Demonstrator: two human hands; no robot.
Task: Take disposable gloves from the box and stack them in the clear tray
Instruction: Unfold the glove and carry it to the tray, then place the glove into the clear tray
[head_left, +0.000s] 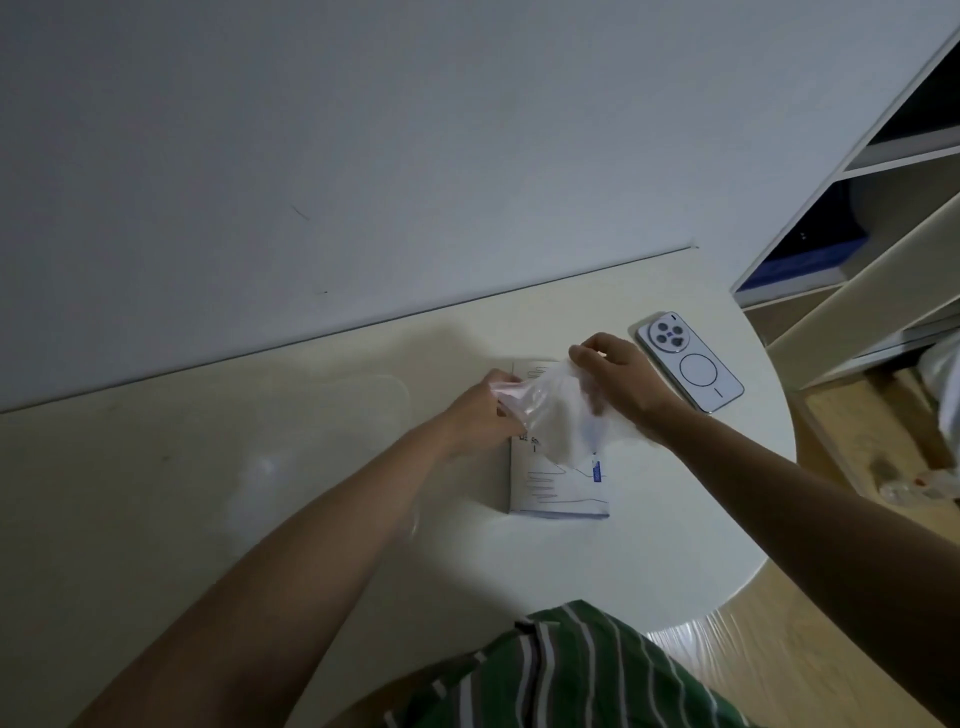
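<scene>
A thin see-through glove (550, 410) is held stretched just above the white glove box (563, 491), pinched at one end by the left hand (485, 413) and at the other by the right hand (621, 382), with the fingers of both clamped on the plastic. The box is laid flat on the white table (649, 566), and the clear tray (332, 426) is set just to its left, pretty hard to make out tbh. A phone (690, 362) is parked face down just beside the right hand, and a shelf unit (883, 260) can be seen past the table's edge.

The glove (558, 410) covers the upper half of the box (563, 491) (its print is too small to read); the tray (396, 382) shows only faintly.
</scene>
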